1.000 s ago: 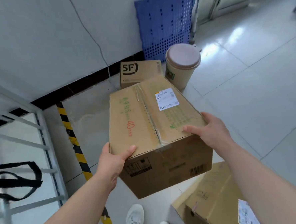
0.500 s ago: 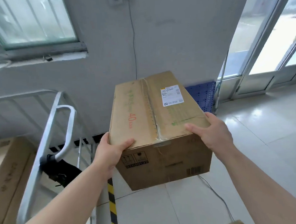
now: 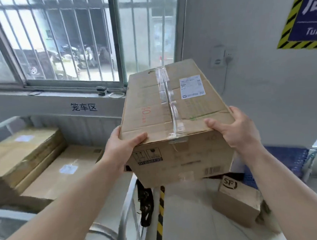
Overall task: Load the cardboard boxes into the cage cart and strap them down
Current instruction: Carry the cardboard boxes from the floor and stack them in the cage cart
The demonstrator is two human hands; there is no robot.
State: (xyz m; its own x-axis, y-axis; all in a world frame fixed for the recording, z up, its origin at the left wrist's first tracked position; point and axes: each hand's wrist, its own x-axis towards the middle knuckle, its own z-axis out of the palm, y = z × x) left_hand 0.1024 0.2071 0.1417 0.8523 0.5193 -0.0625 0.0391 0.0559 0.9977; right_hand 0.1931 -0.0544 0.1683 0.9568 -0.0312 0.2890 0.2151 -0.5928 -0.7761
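Brown corrugated cardboard box, sealed with clear tape along its top seam and bearing a white shipping label, is held in the air between both hands. It rests on no surface and hangs above the side rail of the white tubular metal cage cart, not yet inside it. Left hand grips the near left corner, thumb flat across the top; its other fingers pass round the side, out of sight. Right hand grips the near right corner, thumb on the top edge, fingers curled over the right-hand edge. Inside the cart lie a wide flat cardboard carton and a thicker carton stacked to its left. A black webbing strap hangs loose at the rail. A small SF-marked cardboard box sits on the tiled floor. Assessment: loading in hand, strapping not begun. The next move calls for carrying the box left over the rail and lowering it squarely onto the flat carton, clearing the fingers before release.
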